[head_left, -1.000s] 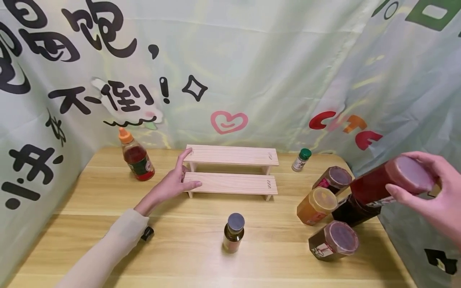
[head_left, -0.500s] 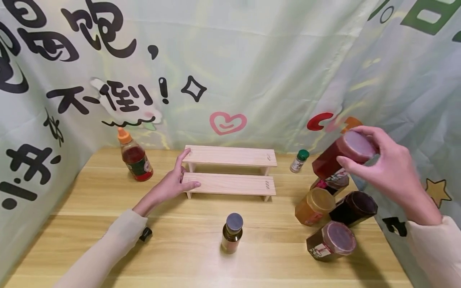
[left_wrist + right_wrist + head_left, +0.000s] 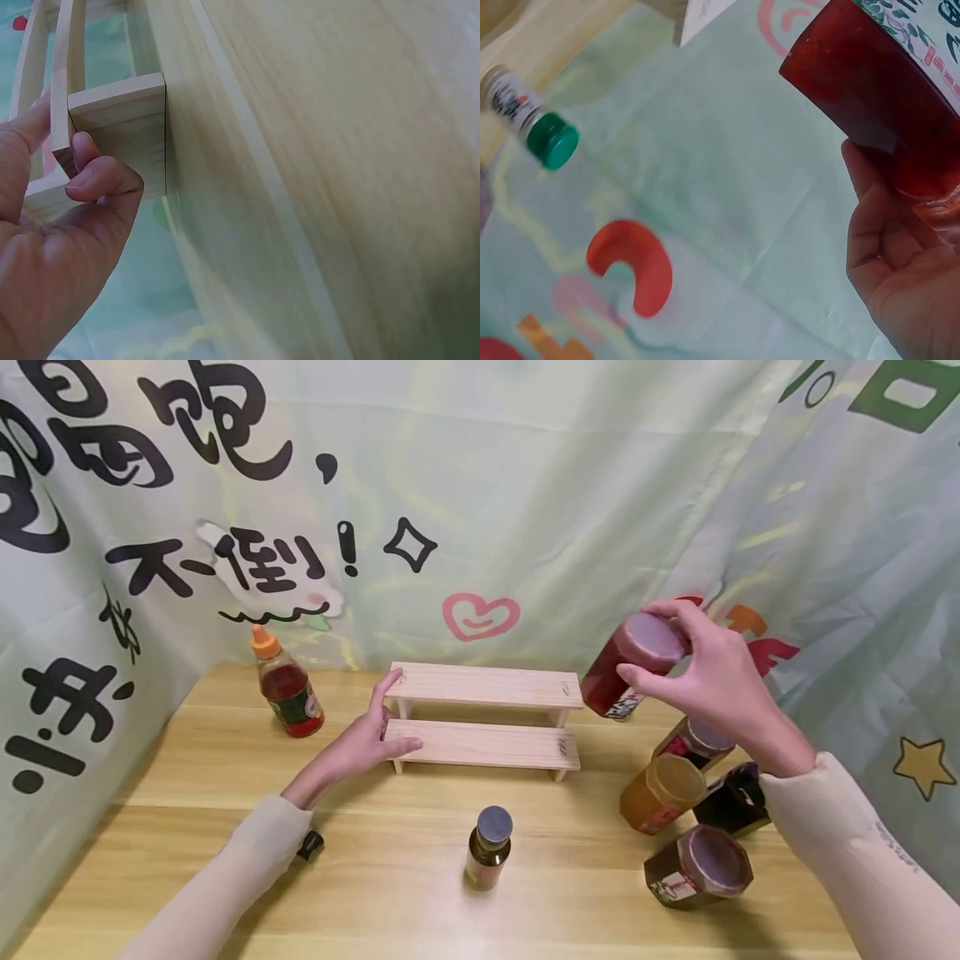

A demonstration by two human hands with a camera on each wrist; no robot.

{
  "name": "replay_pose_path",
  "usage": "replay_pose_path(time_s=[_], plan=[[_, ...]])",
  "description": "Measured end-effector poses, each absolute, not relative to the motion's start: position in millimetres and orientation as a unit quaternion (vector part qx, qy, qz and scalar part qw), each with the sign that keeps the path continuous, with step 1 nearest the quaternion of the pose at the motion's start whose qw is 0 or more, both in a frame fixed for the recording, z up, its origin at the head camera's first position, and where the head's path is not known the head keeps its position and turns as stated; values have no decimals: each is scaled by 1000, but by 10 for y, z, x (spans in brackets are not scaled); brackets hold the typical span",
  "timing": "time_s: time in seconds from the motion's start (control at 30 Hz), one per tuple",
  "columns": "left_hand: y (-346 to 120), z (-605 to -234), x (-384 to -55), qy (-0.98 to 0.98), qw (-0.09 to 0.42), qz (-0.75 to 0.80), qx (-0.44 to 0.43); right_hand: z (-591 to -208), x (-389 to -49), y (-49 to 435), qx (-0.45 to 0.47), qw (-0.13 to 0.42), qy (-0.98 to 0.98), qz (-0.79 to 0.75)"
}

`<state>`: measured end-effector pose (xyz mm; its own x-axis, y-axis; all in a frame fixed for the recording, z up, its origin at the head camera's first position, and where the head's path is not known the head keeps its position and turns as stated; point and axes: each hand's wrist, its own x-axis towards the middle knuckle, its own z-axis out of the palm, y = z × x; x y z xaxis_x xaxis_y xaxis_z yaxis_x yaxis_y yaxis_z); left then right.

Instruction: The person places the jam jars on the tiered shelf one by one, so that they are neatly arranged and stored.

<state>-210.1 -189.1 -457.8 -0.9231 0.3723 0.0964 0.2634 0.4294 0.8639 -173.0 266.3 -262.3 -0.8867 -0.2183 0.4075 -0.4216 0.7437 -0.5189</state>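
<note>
Here's the big one: a faceted, clear jar of deep-red contents with a pale lid (image 3: 617, 670), tilted in the air just beside the upper tier's right end on the pale wooden two-step shelf (image 3: 482, 745). To its right stand an amber-orange jar with a yellowish lid (image 3: 654, 793), a dark jar with a pink label (image 3: 686, 745), a near-black jar (image 3: 726, 808) partly behind the sleeve and, nearest us, a brown-black jar with a white label (image 3: 678, 875). Far left, a clear squeeze bottle with an orange nozzle (image 3: 288, 693) shows red sauce; front and centre, a little dark bottle with a grey cap (image 3: 487, 852). In the right wrist view there's a green-capped shaker (image 3: 529, 116). Now the hands: the right hand (image 3: 708, 664) is clamped on the red jar, thumb and fingers spread around its lidded end; the left hand (image 3: 363, 743) grips the shelf's left end, thumb on the lower tier. Table wood runs between shelf and dark bottle; the table's back edge meets the printed cloth (image 3: 570, 527), close behind the shelf.
</note>
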Motion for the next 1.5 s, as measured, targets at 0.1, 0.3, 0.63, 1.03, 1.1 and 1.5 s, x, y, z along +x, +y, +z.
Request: replay_pose_path(time_s=[0.1, 0.3, 0.63, 1.03, 1.1, 1.5], plan=[[-1897, -4583, -2089, 845, 55, 497, 188, -2638, -1804, 2508, 186, 153, -917, 318], [-1898, -4581, -2074, 851, 49, 495, 172, -2703, -1992, 2193, 198, 123, -912, 337], [-1883, -4602, -2088, 853, 41, 490, 174, -2867, -2281, 1743, 223, 88, -905, 350], [-1873, -4626, -2067, 857, 32, 485, 171, -3043, -2492, 1222, 263, 69, -892, 361], [-1873, -4624, -2070, 858, 32, 483, 170, -3061, -2522, 1161, 259, 68, -893, 361], [-1864, -4630, -2056, 862, 31, 480, 163, -3157, -2621, 919, 255, 79, -905, 330]])
